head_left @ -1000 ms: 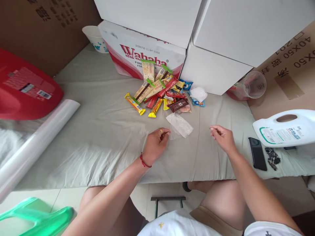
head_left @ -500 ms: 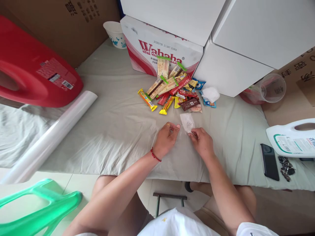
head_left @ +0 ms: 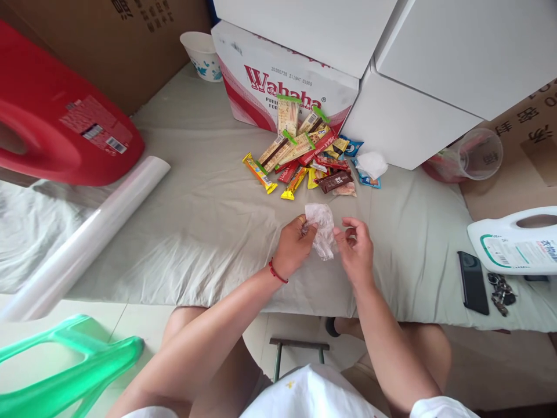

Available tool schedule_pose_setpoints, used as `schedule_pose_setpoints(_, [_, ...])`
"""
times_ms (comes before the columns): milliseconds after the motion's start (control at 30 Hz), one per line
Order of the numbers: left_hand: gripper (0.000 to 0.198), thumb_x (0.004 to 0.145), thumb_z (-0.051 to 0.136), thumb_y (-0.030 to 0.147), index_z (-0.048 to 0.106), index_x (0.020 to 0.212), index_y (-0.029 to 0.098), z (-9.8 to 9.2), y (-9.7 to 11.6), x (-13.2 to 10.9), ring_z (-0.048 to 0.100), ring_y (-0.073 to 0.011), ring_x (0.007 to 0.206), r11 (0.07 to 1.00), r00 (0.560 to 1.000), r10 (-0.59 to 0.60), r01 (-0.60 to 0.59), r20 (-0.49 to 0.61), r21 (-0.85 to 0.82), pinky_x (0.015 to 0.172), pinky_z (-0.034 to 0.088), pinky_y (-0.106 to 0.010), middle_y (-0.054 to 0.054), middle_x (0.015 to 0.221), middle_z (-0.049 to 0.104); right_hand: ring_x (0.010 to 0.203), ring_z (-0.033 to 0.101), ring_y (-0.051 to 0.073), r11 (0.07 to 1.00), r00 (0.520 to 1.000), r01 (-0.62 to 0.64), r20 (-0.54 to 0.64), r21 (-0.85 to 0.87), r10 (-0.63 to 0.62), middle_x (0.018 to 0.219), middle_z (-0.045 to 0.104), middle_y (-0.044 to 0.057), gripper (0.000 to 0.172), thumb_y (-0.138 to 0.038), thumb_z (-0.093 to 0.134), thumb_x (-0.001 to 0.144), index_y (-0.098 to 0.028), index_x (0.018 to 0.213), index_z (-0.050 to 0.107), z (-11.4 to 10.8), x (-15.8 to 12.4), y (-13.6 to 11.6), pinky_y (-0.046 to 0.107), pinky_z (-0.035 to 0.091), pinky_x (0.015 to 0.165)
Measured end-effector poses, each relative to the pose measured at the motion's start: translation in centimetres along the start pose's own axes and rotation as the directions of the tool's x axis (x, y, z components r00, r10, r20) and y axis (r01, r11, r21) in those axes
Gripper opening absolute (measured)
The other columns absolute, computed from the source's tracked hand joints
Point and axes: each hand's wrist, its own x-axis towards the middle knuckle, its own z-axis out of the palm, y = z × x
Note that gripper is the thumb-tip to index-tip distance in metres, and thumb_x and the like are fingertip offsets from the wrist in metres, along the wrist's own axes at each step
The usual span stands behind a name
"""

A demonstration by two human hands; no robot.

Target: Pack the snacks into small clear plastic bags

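A crumpled, thin, whitish plastic bag (head_left: 321, 233) is held up between my hands above the cloth-covered surface. My left hand (head_left: 296, 247), with a red cord on its wrist, pinches the bag's left side between thumb and fingers. At the right edge, the thumb and a fingertip of my right hand (head_left: 355, 249) meet the bag, while its upper finger stands away from it. Beyond them lies a heap of wrapped snack bars (head_left: 300, 154) in cream, red, yellow and brown wrappers. Another white crumpled bag (head_left: 372, 165) rests on blue packets at the heap's right.
A white Wahaha carton (head_left: 278, 75) backs the heap, with a paper cup (head_left: 202, 56) beside it. Left are a red jug (head_left: 73, 116) and a plastic roll (head_left: 93, 232); right, a phone (head_left: 473, 283), keys (head_left: 502, 293) and a white bottle (head_left: 517, 244). A green stool (head_left: 73, 371) stands front left.
The whitish bag has moved left from my right hand's pinch into my left hand's grip and is more spread out. My right hand has shifted slightly left and raised a finger.
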Motion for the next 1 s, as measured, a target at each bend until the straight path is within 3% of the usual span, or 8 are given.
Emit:
schedule_pose_setpoints(133, [0.025,0.097,0.056,0.041,0.064,0.088,0.019,0.2,0.3,-0.4,0.05,-0.0139,0.062,0.995,1.0,0.014,-0.014,0.004,0.103,0.06,0.038,-0.025,0.001,0.069,0.06,0.071,0.056,0.016,0.951,0.974,-0.203,0.146,0.233,0.172,0.082,0.067,0.001,0.032,-0.053,0.078,0.084,-0.024,0.093,0.07,0.6,1.0,0.9,0.029,0.047,0.066])
schedule_pose_setpoints(300, [0.04,0.102,0.047,0.047,0.059,0.073,0.021,-0.9,0.9,-0.1,0.04,-0.0129,0.055,0.974,0.989,0.066,-0.036,-0.13,0.223,0.058,0.031,-0.026,0.004,0.056,0.045,0.058,0.043,0.011,0.894,0.957,-0.288,0.125,0.344,0.26,0.07,0.056,-0.004,0.037,-0.055,0.085,0.073,-0.024,0.085,0.069,0.0,1.5,0.2,0.025,0.035,0.051])
schedule_pose_setpoints(433, [0.039,0.102,0.048,0.047,0.065,0.078,0.02,-1.5,0.9,0.6,0.037,-0.0128,0.054,0.991,0.984,0.029,-0.005,-0.178,0.135,0.058,0.031,-0.026,0.006,0.054,0.037,0.055,0.038,0.01,0.834,0.931,-0.365,0.149,0.414,0.333,0.065,0.051,-0.006,0.042,-0.054,0.091,0.065,-0.024,0.082,0.068,-1.4,1.8,0.0,0.024,0.029,0.046])
schedule_pose_setpoints(633, [0.041,0.1,0.051,0.054,0.067,0.083,0.02,-2.0,0.8,1.2,0.037,-0.0122,0.053,0.999,0.973,-0.025,0.015,-0.23,-0.045,0.055,0.031,-0.026,0.006,0.056,0.04,0.053,0.039,0.007,0.788,0.914,-0.399,0.136,0.469,0.382,0.071,0.06,-0.003,0.041,-0.05,0.095,0.062,-0.023,0.082,0.071,-3.4,2.1,1.1,0.021,0.027,0.043])
schedule_pose_setpoints(733, [0.046,0.097,0.055,0.064,0.068,0.086,0.021,-2.0,0.9,1.3,0.034,-0.0116,0.05,0.988,0.981,-0.054,0.026,-0.184,-0.152,0.052,0.028,-0.026,0.007,0.056,0.037,0.053,0.039,0.006,0.762,0.899,-0.427,0.132,0.487,0.418,0.074,0.061,-0.003,0.046,-0.053,0.096,0.059,-0.023,0.083,0.07,-3.8,2.2,1.4,0.02,0.026,0.041])
schedule_pose_setpoints(900, [0.054,0.09,0.062,0.073,0.071,0.09,0.02,-1.4,1.1,1.0,0.032,-0.01,0.049,0.953,0.994,-0.078,0.053,-0.071,-0.298,0.049,0.027,-0.025,0.008,0.055,0.034,0.055,0.048,0.007,0.772,0.886,-0.462,0.197,0.437,0.419,0.107,0.072,0.003,0.055,-0.063,0.089,0.065,-0.026,0.103,0.072,-2.1,2.9,1.1,0.022,0.028,0.04])
schedule_pose_setpoints(1000, [0.055,0.086,0.067,0.074,0.072,0.091,0.019,-1.3,1.6,0.8,0.03,-0.0085,0.048,0.917,0.994,-0.112,0.099,-0.011,-0.386,0.046,0.024,-0.024,0.009,0.055,0.031,0.055,0.05,0.007,0.782,0.887,-0.462,0.211,0.419,0.41,0.111,0.072,0.003,0.056,-0.061,0.087,0.067,-0.027,0.108,0.069,-0.2,3.7,0.7,0.023,0.031,0.041])
